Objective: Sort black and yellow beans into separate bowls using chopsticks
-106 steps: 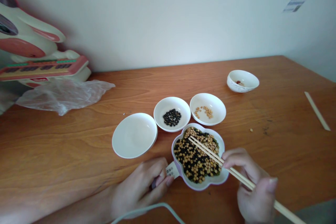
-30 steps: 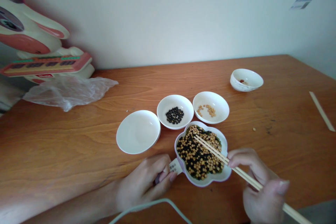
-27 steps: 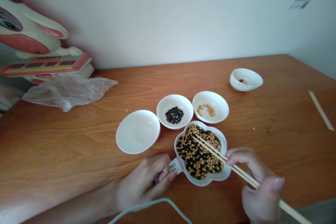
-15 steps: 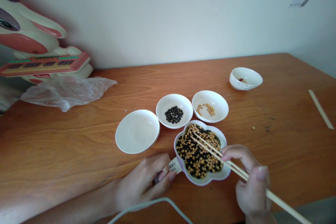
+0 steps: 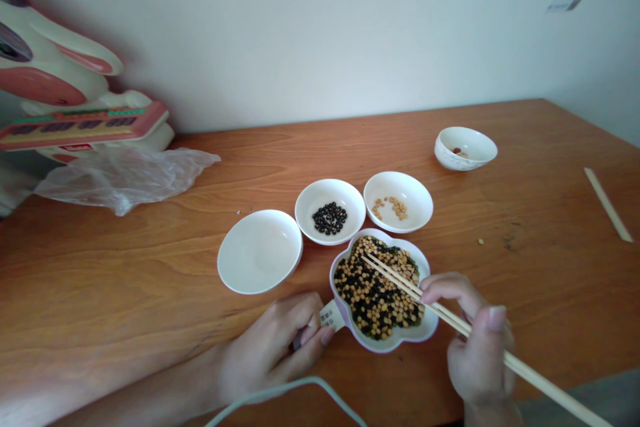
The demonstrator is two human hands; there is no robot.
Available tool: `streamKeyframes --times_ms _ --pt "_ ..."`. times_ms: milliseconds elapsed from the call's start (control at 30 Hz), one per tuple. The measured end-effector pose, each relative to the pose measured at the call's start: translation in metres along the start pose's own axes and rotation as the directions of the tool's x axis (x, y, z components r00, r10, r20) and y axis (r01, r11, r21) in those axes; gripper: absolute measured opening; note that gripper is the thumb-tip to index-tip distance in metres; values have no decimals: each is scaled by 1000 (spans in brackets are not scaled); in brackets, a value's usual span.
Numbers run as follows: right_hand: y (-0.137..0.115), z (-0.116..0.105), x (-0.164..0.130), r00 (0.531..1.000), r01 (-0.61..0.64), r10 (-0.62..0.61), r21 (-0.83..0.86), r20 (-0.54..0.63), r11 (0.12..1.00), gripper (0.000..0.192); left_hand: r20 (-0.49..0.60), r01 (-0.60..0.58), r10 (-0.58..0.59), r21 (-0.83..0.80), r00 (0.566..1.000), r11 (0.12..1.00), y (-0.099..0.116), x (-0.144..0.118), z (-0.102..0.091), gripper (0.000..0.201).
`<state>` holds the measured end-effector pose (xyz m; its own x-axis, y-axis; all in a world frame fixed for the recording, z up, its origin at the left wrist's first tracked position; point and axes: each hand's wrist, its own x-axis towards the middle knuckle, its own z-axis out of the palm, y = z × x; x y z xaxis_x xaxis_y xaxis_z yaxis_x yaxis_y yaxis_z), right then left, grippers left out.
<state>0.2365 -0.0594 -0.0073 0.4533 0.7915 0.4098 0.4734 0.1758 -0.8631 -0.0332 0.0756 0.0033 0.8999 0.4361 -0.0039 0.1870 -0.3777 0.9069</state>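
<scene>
My left hand is closed round the handle of a flower-shaped dish with a lilac rim. Mixed black and yellow beans cover the dish's bottom, with some green ones at the edges. In my right hand is a pair of chopsticks; their tips are close together over the beans near the dish's upper left. Whether a bean is between the tips, I cannot tell. Just behind the dish are a white bowl with black beans and another white bowl with a few yellow beans.
A bare white bowl sits left of the dish. Farther back right is a patterned bowl with small bits inside. A stray bean and a pale stick lie rightward. Plastic bag, toy keyboard at left; cable in front.
The chopstick tips have drawn closer together over the beans. The whole view has shifted slightly; my left hand still holds the handle and the bowls stand as before.
</scene>
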Motion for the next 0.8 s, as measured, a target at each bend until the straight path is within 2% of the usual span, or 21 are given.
streamKeyframes --times_ms 367,800 --pt "-1 1 2 1000 -19 18 -12 -14 1000 70 -2 -4 4 -13 1000 1000 -3 0 0 27" --pt "-3 2 3 1000 2 -2 17 2 1000 64 -20 -2 2 -8 1000 1000 0 0 0 28"
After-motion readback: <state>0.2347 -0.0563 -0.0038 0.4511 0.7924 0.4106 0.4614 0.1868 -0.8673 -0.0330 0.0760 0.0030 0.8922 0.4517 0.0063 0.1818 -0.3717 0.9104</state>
